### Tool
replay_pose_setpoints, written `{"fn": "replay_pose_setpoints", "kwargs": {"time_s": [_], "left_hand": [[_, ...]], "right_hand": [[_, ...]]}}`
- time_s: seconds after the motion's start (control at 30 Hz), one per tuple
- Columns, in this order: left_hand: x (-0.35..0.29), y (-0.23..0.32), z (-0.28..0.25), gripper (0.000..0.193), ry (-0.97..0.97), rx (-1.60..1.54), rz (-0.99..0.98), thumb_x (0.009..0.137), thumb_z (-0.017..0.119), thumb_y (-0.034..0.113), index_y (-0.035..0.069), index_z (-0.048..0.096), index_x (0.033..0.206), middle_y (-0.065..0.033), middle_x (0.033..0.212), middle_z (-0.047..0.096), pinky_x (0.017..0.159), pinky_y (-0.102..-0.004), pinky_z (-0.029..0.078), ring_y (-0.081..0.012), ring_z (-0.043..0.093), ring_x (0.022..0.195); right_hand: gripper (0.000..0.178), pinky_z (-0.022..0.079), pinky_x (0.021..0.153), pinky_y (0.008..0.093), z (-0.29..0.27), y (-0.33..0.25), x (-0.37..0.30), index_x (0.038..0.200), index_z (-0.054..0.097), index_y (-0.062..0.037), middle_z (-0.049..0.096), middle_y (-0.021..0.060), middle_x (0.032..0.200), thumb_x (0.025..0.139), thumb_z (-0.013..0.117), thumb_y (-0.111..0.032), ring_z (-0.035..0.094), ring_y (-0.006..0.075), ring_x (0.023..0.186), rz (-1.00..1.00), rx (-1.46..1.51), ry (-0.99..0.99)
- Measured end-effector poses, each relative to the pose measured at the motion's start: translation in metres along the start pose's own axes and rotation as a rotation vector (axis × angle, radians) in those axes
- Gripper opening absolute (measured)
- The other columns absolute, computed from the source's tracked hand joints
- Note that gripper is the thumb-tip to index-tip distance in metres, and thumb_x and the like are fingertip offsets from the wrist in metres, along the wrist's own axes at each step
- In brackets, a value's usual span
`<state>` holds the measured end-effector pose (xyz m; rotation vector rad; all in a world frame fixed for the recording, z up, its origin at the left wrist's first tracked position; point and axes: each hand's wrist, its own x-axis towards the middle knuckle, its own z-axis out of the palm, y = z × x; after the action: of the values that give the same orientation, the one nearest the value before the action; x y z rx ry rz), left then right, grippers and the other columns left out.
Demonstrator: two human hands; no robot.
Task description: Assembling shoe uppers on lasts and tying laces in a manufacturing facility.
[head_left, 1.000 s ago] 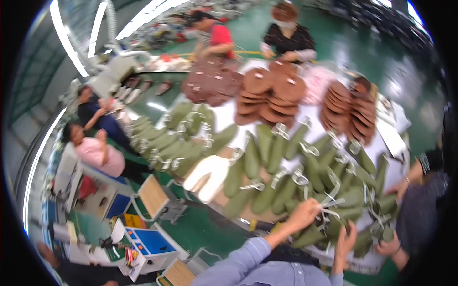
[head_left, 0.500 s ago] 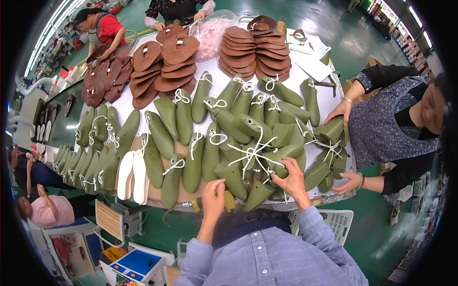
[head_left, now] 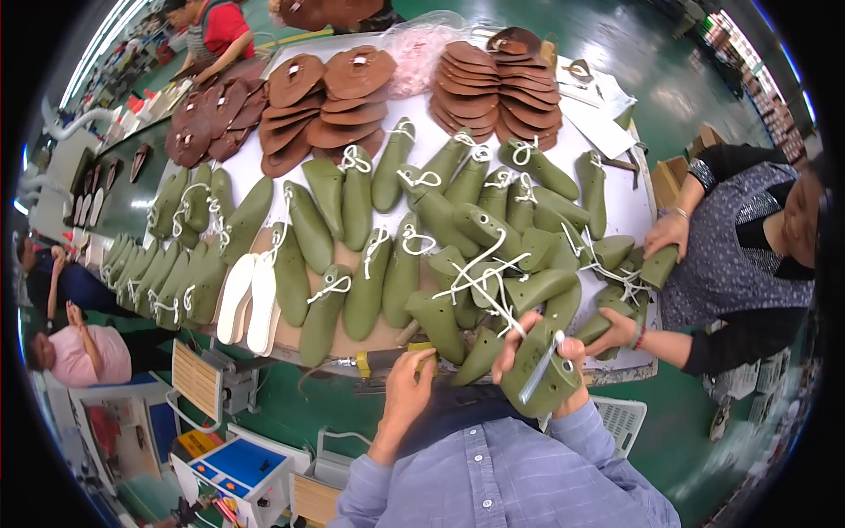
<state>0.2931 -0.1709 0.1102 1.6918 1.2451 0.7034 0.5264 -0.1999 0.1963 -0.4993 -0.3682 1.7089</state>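
Note:
My right hand (head_left: 539,339) grips a green shoe last (head_left: 539,374) lifted off the table near its front edge, with a pale strip (head_left: 539,370) lying along it and white string (head_left: 482,280) trailing back to the pile. My left hand (head_left: 410,380) rests at the table's front edge beside a yellow-tipped tool (head_left: 387,361), fingers curled against it. Just beyond both hands lies a heap of green shoe lasts (head_left: 475,238) tied in pairs with white string.
Rows of more green lasts (head_left: 176,264) cover the white table (head_left: 616,202); a pair of white insoles (head_left: 249,299) lies at the left. Stacks of brown soles (head_left: 497,88) stand at the back. A person at the right holds lasts (head_left: 656,264). Other people sit at left and behind.
The view has swung from the side to looking straight down at the table. My right hand has lifted a green last out of the pile toward me; my left hand came to the table edge.

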Motion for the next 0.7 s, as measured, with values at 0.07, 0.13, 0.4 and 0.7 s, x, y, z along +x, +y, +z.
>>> {"fn": "replay_pose_setpoints", "kwargs": {"time_s": [0.07, 0.13, 0.4, 0.7], "left_hand": [[-0.006, -0.002, -0.003, 0.023, 0.033, -0.002, -0.038, 0.088, 0.060, 0.012, 0.003, 0.063, 0.110, -0.0172, 0.105, 0.063, 0.087, -0.0393, 0.047, -0.0332, 0.060, 0.102], [-0.015, -0.004, -0.005, 0.029, 0.025, 0.006, -0.110, 0.088, 0.062, 0.014, 0.003, 0.060, 0.115, -0.0180, 0.108, 0.063, 0.090, -0.0402, 0.046, -0.0344, 0.059, 0.104], [0.010, 0.009, 0.041, 0.086, -0.021, 0.105, -0.024, 0.080, 0.071, 0.028, 0.016, 0.021, 0.149, -0.0265, 0.145, 0.027, 0.108, -0.0468, 0.033, -0.0449, 0.033, 0.132], [0.036, -0.033, 0.075, 0.090, -0.049, 0.249, -0.114, 0.082, 0.069, 0.025, 0.016, 0.012, 0.151, -0.0262, 0.142, 0.034, 0.104, -0.0488, 0.031, -0.0390, 0.038, 0.129]], "right_hand": [[0.061, 0.053, 0.070, 0.0504, 0.014, 0.003, -0.001, 0.106, 0.053, 0.0064, 0.062, 0.0282, 0.083, 0.073, 0.064, -0.044, 0.063, 0.0433, 0.075, 0.104, -0.035, -0.035], [0.060, 0.052, 0.073, 0.0466, 0.018, 0.006, -0.005, 0.101, 0.053, 0.0046, 0.062, 0.0264, 0.080, 0.068, 0.061, -0.044, 0.064, 0.0398, 0.075, 0.167, -0.119, -0.053], [0.041, 0.054, 0.061, 0.0546, 0.036, -0.072, 0.004, 0.103, 0.042, -0.0008, 0.062, 0.0210, 0.084, 0.095, 0.042, -0.041, 0.063, 0.0428, 0.071, 0.073, -0.237, -0.302], [0.058, 0.051, 0.041, 0.0541, 0.022, -0.111, 0.055, 0.100, 0.035, 0.0036, 0.059, 0.0216, 0.082, 0.098, 0.026, -0.054, 0.065, 0.0388, 0.068, -0.213, 0.051, -0.512]]}}
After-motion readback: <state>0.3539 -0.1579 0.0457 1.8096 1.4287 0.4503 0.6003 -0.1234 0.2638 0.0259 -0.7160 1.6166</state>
